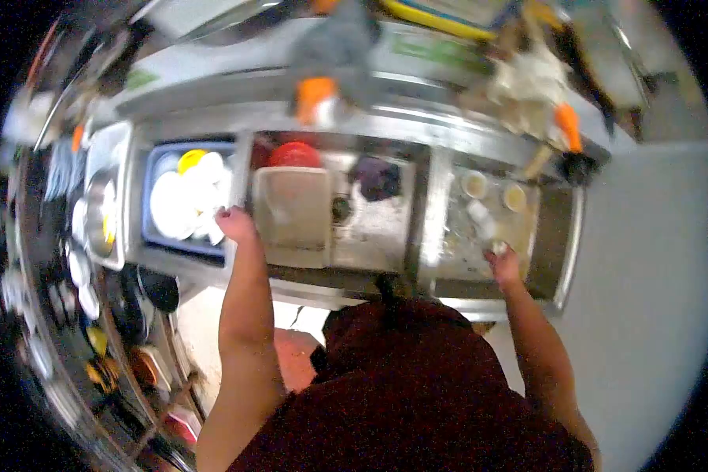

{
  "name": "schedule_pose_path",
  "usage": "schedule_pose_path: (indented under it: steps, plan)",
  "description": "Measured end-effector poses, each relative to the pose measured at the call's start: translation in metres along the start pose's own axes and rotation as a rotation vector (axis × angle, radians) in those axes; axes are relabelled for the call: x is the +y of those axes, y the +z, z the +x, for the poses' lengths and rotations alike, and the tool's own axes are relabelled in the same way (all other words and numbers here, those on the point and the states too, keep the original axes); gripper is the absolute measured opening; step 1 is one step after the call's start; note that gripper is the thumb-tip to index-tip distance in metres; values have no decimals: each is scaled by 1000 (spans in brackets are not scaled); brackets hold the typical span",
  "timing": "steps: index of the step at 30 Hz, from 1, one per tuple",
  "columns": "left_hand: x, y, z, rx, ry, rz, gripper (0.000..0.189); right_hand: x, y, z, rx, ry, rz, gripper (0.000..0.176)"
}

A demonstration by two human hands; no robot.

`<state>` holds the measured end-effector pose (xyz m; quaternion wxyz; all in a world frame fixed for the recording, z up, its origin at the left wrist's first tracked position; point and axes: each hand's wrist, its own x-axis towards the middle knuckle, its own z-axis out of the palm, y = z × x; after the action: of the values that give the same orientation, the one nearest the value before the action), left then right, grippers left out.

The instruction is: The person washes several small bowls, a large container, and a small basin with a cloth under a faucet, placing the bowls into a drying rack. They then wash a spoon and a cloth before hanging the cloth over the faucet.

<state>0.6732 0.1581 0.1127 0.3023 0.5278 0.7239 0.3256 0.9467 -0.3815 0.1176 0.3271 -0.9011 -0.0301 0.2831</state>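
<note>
My left hand [236, 224] is at the right edge of a blue tub [145, 206], its fingers curled beside the white dishes [177, 206] heaped inside. What it grips, if anything, is too blurred to tell. Over the right sink basin [519, 279], my right hand [505, 267] is closed on a small white item [498, 248] that looks like a cup. Two small round cups [473, 185] and a white piece [480, 216] lie in that basin just beyond it. A yellow dish [192, 161] shows among the dishes in the tub.
The middle basin holds a pale rectangular bin [293, 216], a red container [295, 155], a dark purple cloth [376, 178] and a drain [341, 209]. Orange-topped items [316, 98] stand behind the sink. A metal bowl [102, 212] is at the left, above racks with pans [157, 289].
</note>
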Motion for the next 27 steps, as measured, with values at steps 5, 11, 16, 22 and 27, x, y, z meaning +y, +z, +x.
schedule_pose_path:
  steps: [5,11,16,22,27]
  plan:
    - [39,66,-177,-725,621,-198,26,48,-16,12,27,174,167,44]
    - [15,169,-377,-1524,1267,502,40,97,-45,18,168,464,661,60]
    - [-106,336,-436,-1427,476,438,53,86,-121,-24,197,584,1000,41]
    - [-47,333,-444,-1356,880,938,54,155,-150,-57,273,518,898,31]
    - [-99,353,-432,-1169,1200,970,39,193,-142,-51,156,357,923,30]
